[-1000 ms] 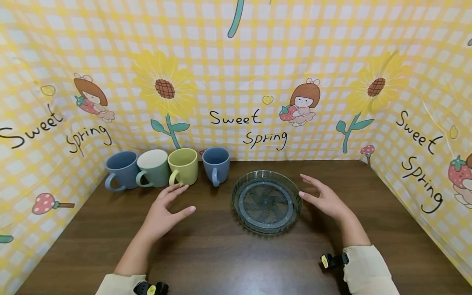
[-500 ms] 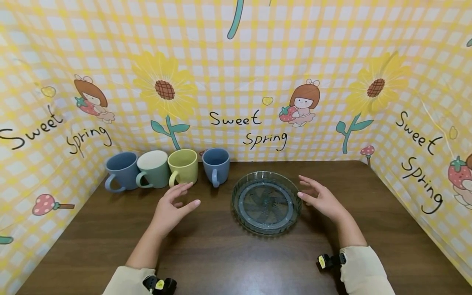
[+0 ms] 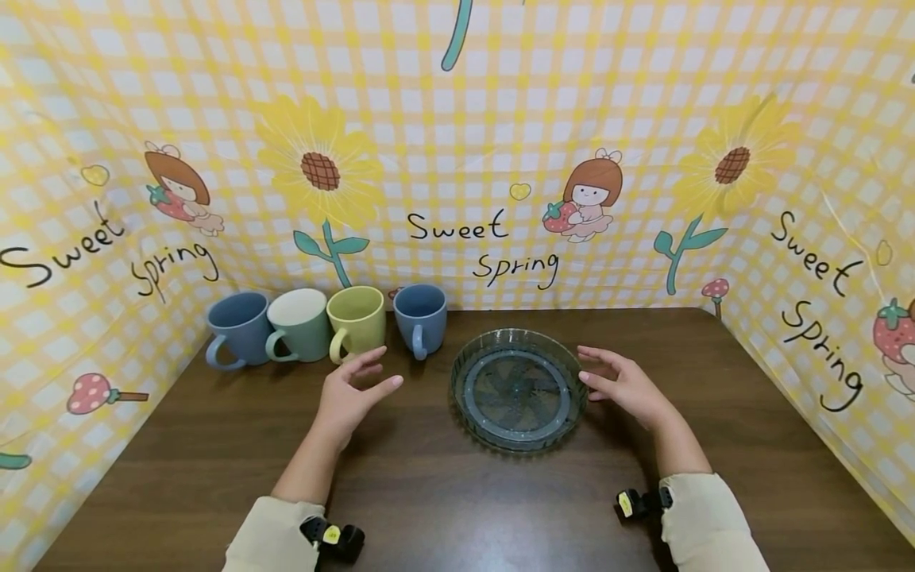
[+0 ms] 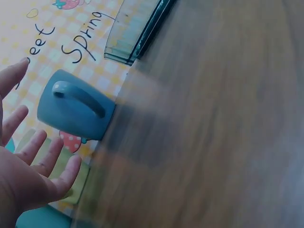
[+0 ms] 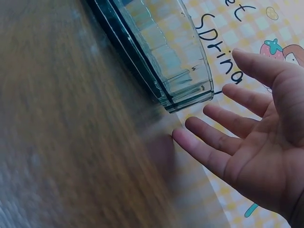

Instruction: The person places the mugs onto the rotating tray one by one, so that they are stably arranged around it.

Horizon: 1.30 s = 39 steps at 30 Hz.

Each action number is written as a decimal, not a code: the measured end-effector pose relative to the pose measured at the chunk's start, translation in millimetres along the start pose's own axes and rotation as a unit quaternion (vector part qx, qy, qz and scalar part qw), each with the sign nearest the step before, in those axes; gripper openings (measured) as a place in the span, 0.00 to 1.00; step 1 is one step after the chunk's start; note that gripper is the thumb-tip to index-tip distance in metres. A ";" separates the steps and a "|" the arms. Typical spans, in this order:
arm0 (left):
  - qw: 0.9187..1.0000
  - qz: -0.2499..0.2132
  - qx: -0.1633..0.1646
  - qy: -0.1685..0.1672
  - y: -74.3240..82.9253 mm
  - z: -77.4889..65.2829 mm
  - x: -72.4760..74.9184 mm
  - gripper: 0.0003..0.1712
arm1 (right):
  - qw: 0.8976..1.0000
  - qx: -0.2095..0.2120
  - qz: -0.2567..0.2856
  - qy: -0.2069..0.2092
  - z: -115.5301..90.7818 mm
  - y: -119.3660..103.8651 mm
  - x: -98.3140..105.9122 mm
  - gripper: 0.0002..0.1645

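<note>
A round clear dark-tinted glass dish (image 3: 516, 397) with a ribbed wall stands on the brown table. Just off its right side is my right hand (image 3: 632, 391), fingers spread and holding nothing; the right wrist view shows a gap between the fingertips and the dish (image 5: 185, 90). My left hand (image 3: 350, 397) hovers over the table left of the dish, fingers loosely extended, with nothing in them. Behind that hand stand a yellow-green mug (image 3: 357, 322) and a blue mug (image 3: 420, 322), the latter also plain in the left wrist view, its handle (image 4: 78, 97) facing the camera.
Further left along the back stand a green mug with a white inside (image 3: 299, 326) and another blue mug (image 3: 239, 330). A yellow checked cloth (image 3: 457, 143) hangs round the back and sides of the table (image 3: 457, 508).
My left hand has moved rightward, closer to the dish. My right hand has shifted only slightly. The dish and the mugs stand where they were.
</note>
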<state>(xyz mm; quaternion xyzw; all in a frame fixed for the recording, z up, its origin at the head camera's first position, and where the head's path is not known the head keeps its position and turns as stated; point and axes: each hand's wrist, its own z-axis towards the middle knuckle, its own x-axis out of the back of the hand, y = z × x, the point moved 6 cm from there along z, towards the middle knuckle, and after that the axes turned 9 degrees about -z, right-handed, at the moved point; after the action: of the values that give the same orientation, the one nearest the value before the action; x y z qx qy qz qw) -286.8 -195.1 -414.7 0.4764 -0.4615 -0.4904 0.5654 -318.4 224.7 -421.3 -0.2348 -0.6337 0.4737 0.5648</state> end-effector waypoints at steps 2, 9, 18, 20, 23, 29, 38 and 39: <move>1.000 -0.013 0.017 0.004 -4.3 1.3 -1.3 0.36 | 1.000 -0.005 0.015 -0.003 0.3 0.6 -0.4 0.35; 0.999 -0.041 0.029 0.013 -9.8 7.5 -6.1 0.36 | 0.999 -0.010 0.048 -0.013 0.5 2.2 -0.7 0.36; 0.995 -0.081 0.063 0.013 -14.3 14.1 -16.0 0.36 | 0.998 -0.020 0.063 -0.018 0.4 4.9 -3.3 0.35; 0.994 -0.089 0.067 0.013 -14.0 15.7 -18.6 0.36 | 0.997 -0.020 0.065 -0.020 0.3 4.9 -3.9 0.35; 0.992 -0.103 0.076 0.015 -14.5 18.3 -22.2 0.37 | 0.997 -0.019 0.065 -0.023 0.3 5.3 -4.5 0.35; 0.989 -0.118 0.088 0.027 -18.2 24.2 -29.3 0.35 | 0.997 -0.019 0.076 -0.025 -0.2 5.7 -5.3 0.34; 0.988 -0.124 0.079 0.056 -24.3 35.0 -38.8 0.35 | 0.993 -0.035 0.108 -0.036 -0.5 10.5 -7.1 0.35; 0.987 -0.125 0.078 0.059 -24.7 35.6 -39.9 0.35 | 0.993 -0.036 0.110 -0.039 -0.5 11.1 -7.3 0.36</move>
<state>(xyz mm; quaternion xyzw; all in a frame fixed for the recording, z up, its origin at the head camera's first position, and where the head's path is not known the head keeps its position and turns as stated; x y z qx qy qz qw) -328.5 -160.0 -437.0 0.6010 -0.4010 -0.4906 0.4871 -318.7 223.6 -434.5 -0.3042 -0.6421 0.5187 0.4755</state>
